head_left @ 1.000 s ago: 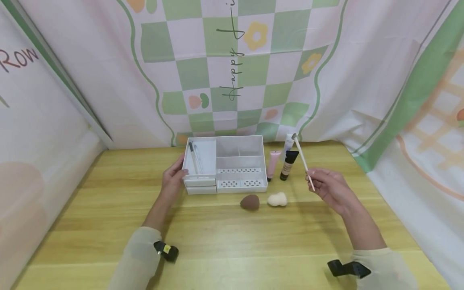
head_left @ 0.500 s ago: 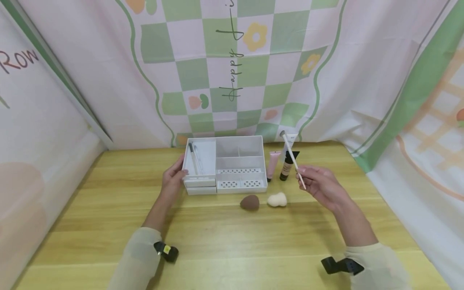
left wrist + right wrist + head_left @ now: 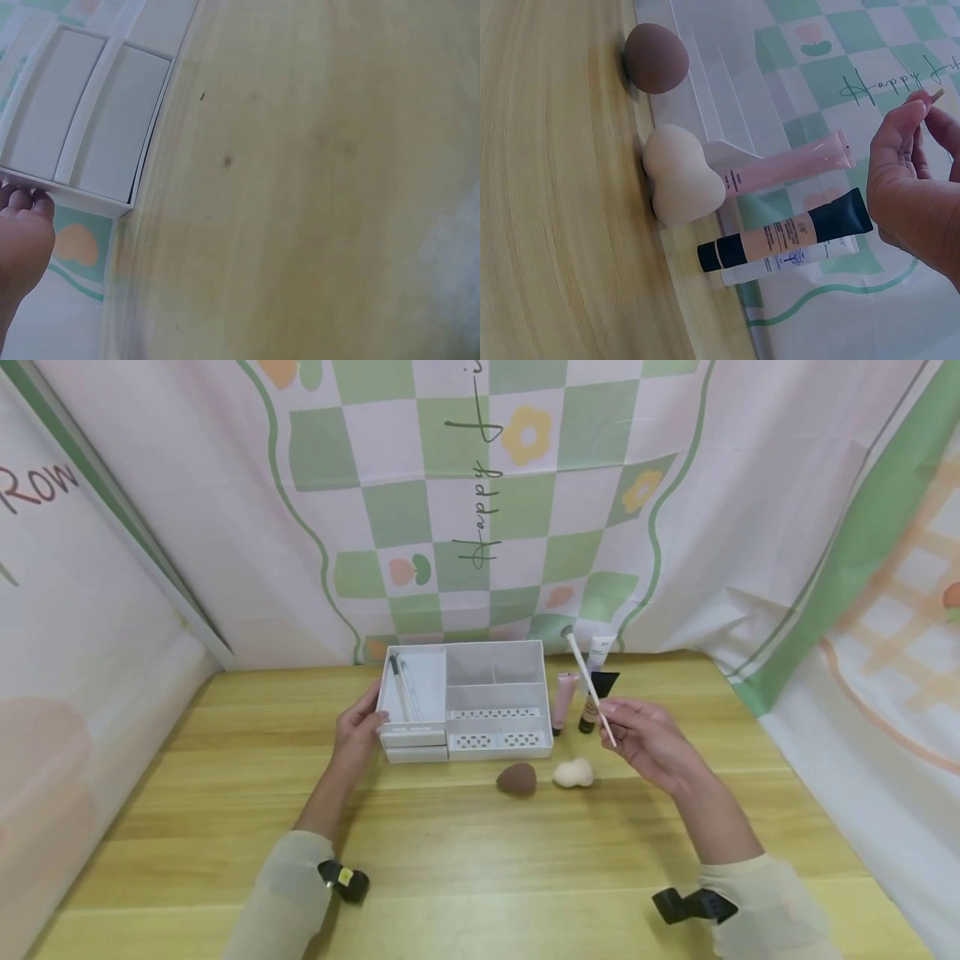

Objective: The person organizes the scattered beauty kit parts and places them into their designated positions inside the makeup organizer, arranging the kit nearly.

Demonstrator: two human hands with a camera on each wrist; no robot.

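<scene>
Wooden table (image 3: 465,852) — one organizer (image 3: 465,706), two sponges (image 3: 544,776), three tubes (image 3: 583,693); right hand (image 3: 648,745) pinching brush (image 3: 588,687), left hand (image 3: 358,727) gripping organizer.

Both forearms reach forward in pale sleeves, each with a dark strap at the wrist. The left hand (image 3: 358,727) lies low with its fingers curled forward against something ahead, apparently gripping it, though the wrist view shows only its fingertips (image 3: 22,199). The right hand (image 3: 651,745) is raised, palm turned inward, thumb and fingertips (image 3: 910,114) pinched together, wrist bent slightly upward.
</scene>
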